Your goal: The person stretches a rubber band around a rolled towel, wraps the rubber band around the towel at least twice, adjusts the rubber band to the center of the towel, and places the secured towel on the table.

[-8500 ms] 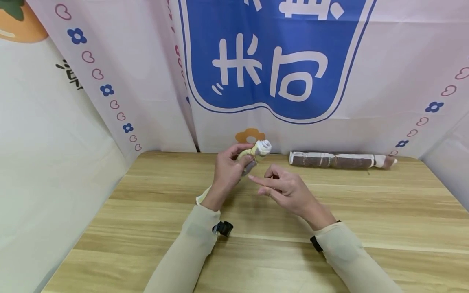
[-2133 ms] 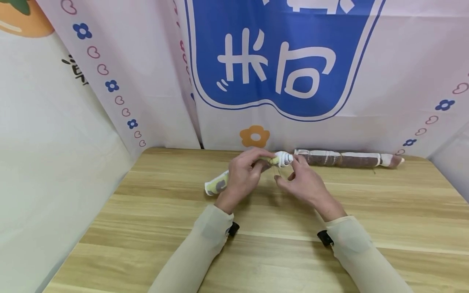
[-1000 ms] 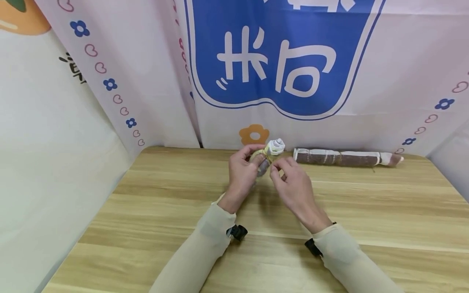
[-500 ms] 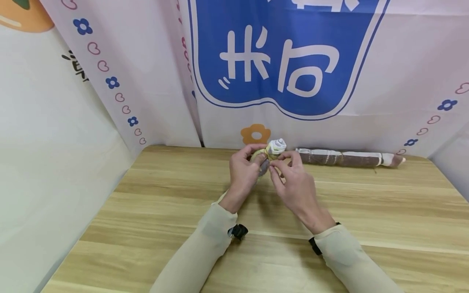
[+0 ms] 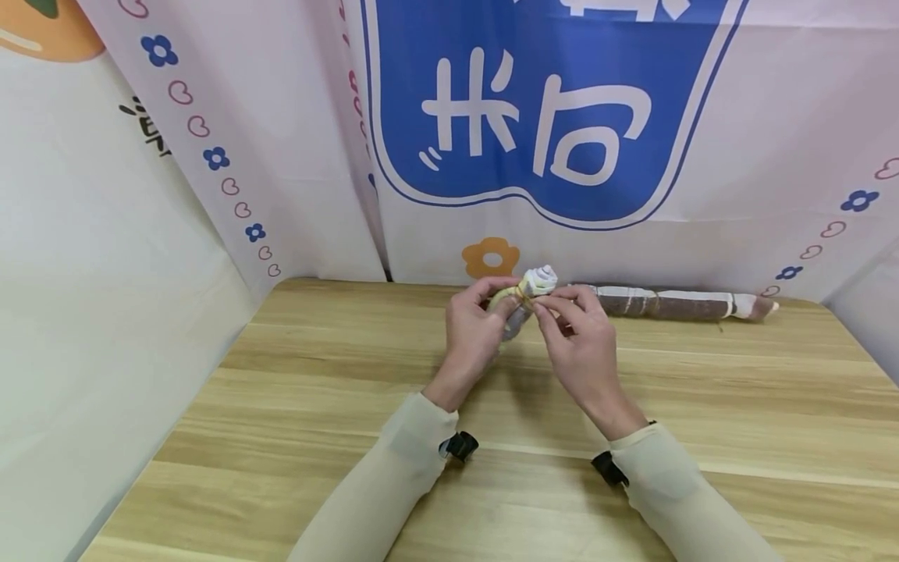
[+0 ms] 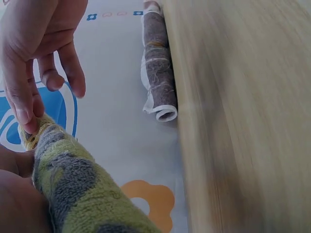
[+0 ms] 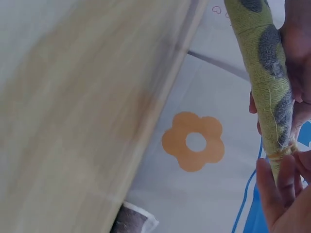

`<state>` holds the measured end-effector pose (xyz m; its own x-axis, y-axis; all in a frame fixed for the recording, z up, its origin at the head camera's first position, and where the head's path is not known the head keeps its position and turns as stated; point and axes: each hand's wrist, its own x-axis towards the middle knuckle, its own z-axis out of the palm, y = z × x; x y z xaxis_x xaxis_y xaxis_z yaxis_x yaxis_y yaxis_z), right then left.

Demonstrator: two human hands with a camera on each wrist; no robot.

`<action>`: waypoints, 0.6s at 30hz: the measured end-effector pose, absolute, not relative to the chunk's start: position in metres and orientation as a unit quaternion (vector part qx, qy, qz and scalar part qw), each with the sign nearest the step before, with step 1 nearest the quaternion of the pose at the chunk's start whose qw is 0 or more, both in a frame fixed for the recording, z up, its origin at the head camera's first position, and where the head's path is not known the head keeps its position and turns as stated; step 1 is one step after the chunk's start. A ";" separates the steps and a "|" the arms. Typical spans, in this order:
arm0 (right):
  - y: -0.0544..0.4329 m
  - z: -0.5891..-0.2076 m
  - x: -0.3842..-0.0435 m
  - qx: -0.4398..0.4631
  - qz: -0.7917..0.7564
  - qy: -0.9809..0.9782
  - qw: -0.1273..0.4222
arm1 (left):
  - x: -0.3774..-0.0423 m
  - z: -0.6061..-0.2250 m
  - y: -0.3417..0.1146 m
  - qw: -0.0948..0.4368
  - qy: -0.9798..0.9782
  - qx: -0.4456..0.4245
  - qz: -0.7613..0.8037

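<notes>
I saw the left hand point(image 5: 474, 328) grip a fuzzy yellow-and-grey roll point(image 7: 265, 73) above the wooden table point(image 5: 337, 375), fingers curled round it; the right hand point(image 5: 586, 343) pinched thin string point(image 7: 281, 155) at its neck. A brown tube point(image 5: 674, 304) lay near the back edge.

Yellow-grey roll point(image 7: 262, 63): terry-like cloth, matt, rough pile.
Tie point(image 7: 280, 155): thin strand, material unclear.
Dark roll point(image 5: 684, 305): fuzzy matt cloth, smoother pale edging.
Tabletop point(image 5: 337, 367): wood-grain surface, smooth, faint sheen.
Backdrop point(image 5: 302, 140): printed cloth-like sheet, smooth, lightly creased.
Sleeves point(image 5: 375, 476): thin matt cloth.
Wrist units point(image 5: 463, 446): black, plastic-looking.
</notes>
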<state>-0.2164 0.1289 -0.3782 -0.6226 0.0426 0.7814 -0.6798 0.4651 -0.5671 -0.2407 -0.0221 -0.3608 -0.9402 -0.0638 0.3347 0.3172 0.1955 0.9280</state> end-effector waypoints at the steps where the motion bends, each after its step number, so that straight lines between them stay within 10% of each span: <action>1: 0.129 -0.378 -0.216 0.202 0.490 -0.760 0.377 | -0.241 -0.361 -0.022 0.151 -0.759 -0.084 -0.627; 10: 0.131 -0.380 -0.217 0.146 0.528 -0.759 0.353 | -0.241 -0.361 -0.020 0.143 -0.760 -0.093 -0.628; 18: 0.134 -0.373 -0.215 0.118 0.581 -0.776 0.214 | -0.242 -0.363 -0.022 0.136 -0.760 -0.095 -0.628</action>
<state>-0.2155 0.1344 -0.3734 -0.8802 0.0651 0.4701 -0.4326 0.2975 -0.8511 -0.2423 -0.0223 -0.3629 -0.9450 -0.0265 0.3260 0.3152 0.1923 0.9294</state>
